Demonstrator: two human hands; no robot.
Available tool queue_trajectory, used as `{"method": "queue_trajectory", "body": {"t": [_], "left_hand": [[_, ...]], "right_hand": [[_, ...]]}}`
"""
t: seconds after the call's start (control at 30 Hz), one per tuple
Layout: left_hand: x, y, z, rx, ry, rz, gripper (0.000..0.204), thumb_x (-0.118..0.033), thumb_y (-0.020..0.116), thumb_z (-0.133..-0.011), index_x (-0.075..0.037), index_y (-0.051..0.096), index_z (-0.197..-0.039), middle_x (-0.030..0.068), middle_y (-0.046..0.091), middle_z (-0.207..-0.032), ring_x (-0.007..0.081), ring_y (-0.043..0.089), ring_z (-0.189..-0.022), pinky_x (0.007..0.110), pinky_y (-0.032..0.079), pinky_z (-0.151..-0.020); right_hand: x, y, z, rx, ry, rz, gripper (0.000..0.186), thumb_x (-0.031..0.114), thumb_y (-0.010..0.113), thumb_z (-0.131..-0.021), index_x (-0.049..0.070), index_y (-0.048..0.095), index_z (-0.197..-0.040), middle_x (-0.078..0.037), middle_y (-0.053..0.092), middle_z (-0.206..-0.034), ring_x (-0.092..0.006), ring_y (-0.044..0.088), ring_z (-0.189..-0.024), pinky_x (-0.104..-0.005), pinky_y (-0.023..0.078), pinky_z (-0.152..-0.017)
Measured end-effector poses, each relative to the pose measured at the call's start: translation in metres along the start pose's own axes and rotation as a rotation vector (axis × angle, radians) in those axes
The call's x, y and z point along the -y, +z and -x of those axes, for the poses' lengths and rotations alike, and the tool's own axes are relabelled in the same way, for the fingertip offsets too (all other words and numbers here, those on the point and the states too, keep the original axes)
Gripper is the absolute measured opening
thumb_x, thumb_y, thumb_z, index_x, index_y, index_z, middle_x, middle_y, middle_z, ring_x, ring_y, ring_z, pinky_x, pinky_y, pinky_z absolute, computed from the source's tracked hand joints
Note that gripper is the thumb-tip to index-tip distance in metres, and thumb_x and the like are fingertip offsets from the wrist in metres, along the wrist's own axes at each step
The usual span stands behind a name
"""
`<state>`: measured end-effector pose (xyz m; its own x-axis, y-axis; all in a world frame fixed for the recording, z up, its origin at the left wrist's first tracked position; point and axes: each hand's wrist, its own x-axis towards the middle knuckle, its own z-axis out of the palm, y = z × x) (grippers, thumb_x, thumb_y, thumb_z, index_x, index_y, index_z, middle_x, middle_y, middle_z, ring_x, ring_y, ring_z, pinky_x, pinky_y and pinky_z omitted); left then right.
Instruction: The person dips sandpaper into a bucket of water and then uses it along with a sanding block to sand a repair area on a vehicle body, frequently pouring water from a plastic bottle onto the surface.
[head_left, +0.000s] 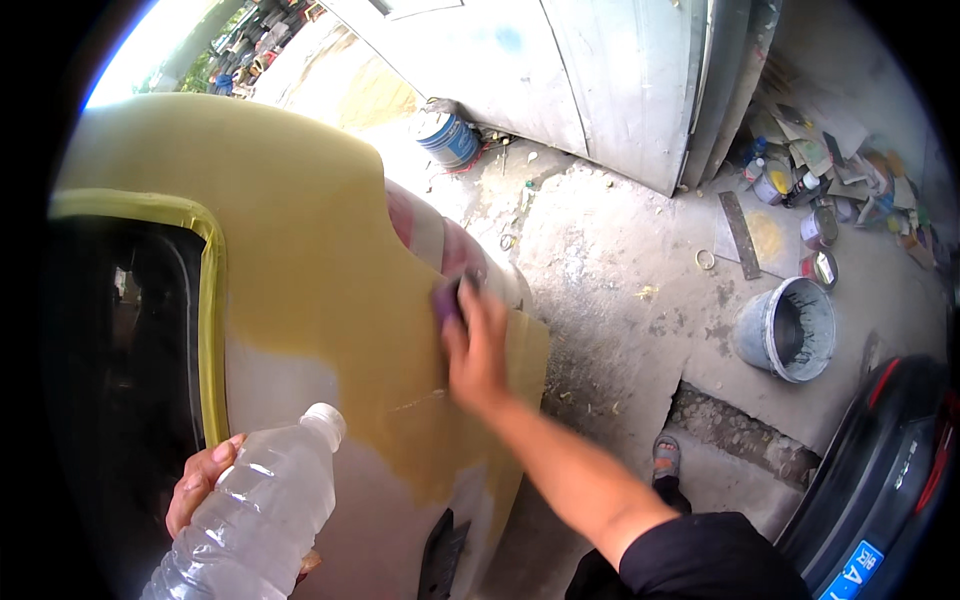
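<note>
A car body panel (300, 230) with tan, sanded-looking patches over grey fills the left and middle. My left hand (200, 482) grips a clear plastic water bottle (262, 510) with a white cap, tilted with its neck toward the upper right, above the panel. The bottle hides some of that hand's fingers. Farther forward, my right hand (478, 350) is closed around a dark purple sanding block (447, 302) and presses it to the panel near its right edge, beside the red-and-white lamp recess (425, 225). Motion blurs this hand and the block.
Yellow masking tape (213, 320) borders the dark window (130, 330). On the concrete floor stand a grey bucket (757, 335), a blue pail (450, 145) and scattered cans (818, 228). A rectangular floor pit (735, 430) lies near my sandalled foot (666, 456). A black bumper (860, 480) is at lower right.
</note>
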<state>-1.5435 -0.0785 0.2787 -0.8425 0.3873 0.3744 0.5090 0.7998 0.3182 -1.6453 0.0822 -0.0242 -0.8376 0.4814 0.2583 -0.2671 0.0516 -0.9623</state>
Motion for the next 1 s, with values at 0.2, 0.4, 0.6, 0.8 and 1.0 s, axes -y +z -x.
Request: {"method": "queue_trajectory", "body": {"t": [0.2, 0.4, 0.6, 0.8, 1.0], "left_hand": [[-0.005, 0.008, -0.006, 0.083, 0.099, -0.145, 0.100, -0.064, 0.077, -0.070, 0.001, 0.038, -0.135, 0.0225, 0.052, -0.124, 0.0332, 0.057, -0.113, 0.046, 0.049, -0.098], [-0.020, -0.008, -0.019, 0.232, 0.140, -0.374, 0.101, -0.065, 0.076, -0.070, 0.001, 0.037, -0.135, 0.0214, 0.051, -0.127, 0.0334, 0.056, -0.116, 0.047, 0.047, -0.102], [-0.010, -0.002, -0.009, 0.099, 0.053, -0.084, 0.104, -0.065, 0.078, -0.068, 0.001, 0.036, -0.136, 0.0213, 0.050, -0.132, 0.0345, 0.052, -0.123, 0.048, 0.043, -0.106], [-0.005, 0.013, -0.011, 0.050, 0.239, -0.012, 0.101, -0.054, 0.085, -0.066, -0.004, 0.036, -0.139, 0.0201, 0.050, -0.134, 0.0336, 0.051, -0.126, 0.048, 0.043, -0.107], [-0.034, 0.030, -0.017, 0.145, 0.220, 0.241, 0.084, -0.027, 0.090, -0.068, -0.009, 0.044, -0.136, 0.0193, 0.052, -0.134, 0.0336, 0.053, -0.124, 0.045, 0.046, -0.104]], "right_hand": [[0.040, -0.017, 0.125, 0.050, -0.068, -0.050, 0.053, 0.013, 0.065, -0.091, 0.006, 0.047, -0.141, -0.027, 0.037, -0.140, -0.0437, 0.041, -0.126, -0.0498, 0.034, -0.106], [-0.041, 0.005, -0.040, -0.078, -0.023, -0.004, 0.047, 0.016, 0.059, -0.095, 0.010, 0.048, -0.140, -0.022, 0.042, -0.134, -0.0393, 0.044, -0.122, -0.0453, 0.037, -0.104], [-0.081, -0.055, -0.054, 0.047, 0.327, -0.273, 0.049, 0.029, 0.052, -0.101, 0.005, 0.042, -0.142, -0.018, 0.051, -0.130, -0.0306, 0.053, -0.115, -0.0391, 0.045, -0.099], [-0.015, -0.145, 0.034, 0.275, 0.948, -1.382, 0.063, 0.054, 0.040, -0.100, 0.005, 0.046, -0.138, -0.020, 0.063, -0.115, -0.0305, 0.068, -0.088, -0.0407, 0.056, -0.079], [0.019, -0.175, 0.054, 0.375, 1.087, -1.392, 0.071, 0.063, 0.041, -0.096, 0.005, 0.047, -0.137, -0.021, 0.064, -0.113, -0.0295, 0.068, -0.093, -0.0407, 0.056, -0.080]]}}
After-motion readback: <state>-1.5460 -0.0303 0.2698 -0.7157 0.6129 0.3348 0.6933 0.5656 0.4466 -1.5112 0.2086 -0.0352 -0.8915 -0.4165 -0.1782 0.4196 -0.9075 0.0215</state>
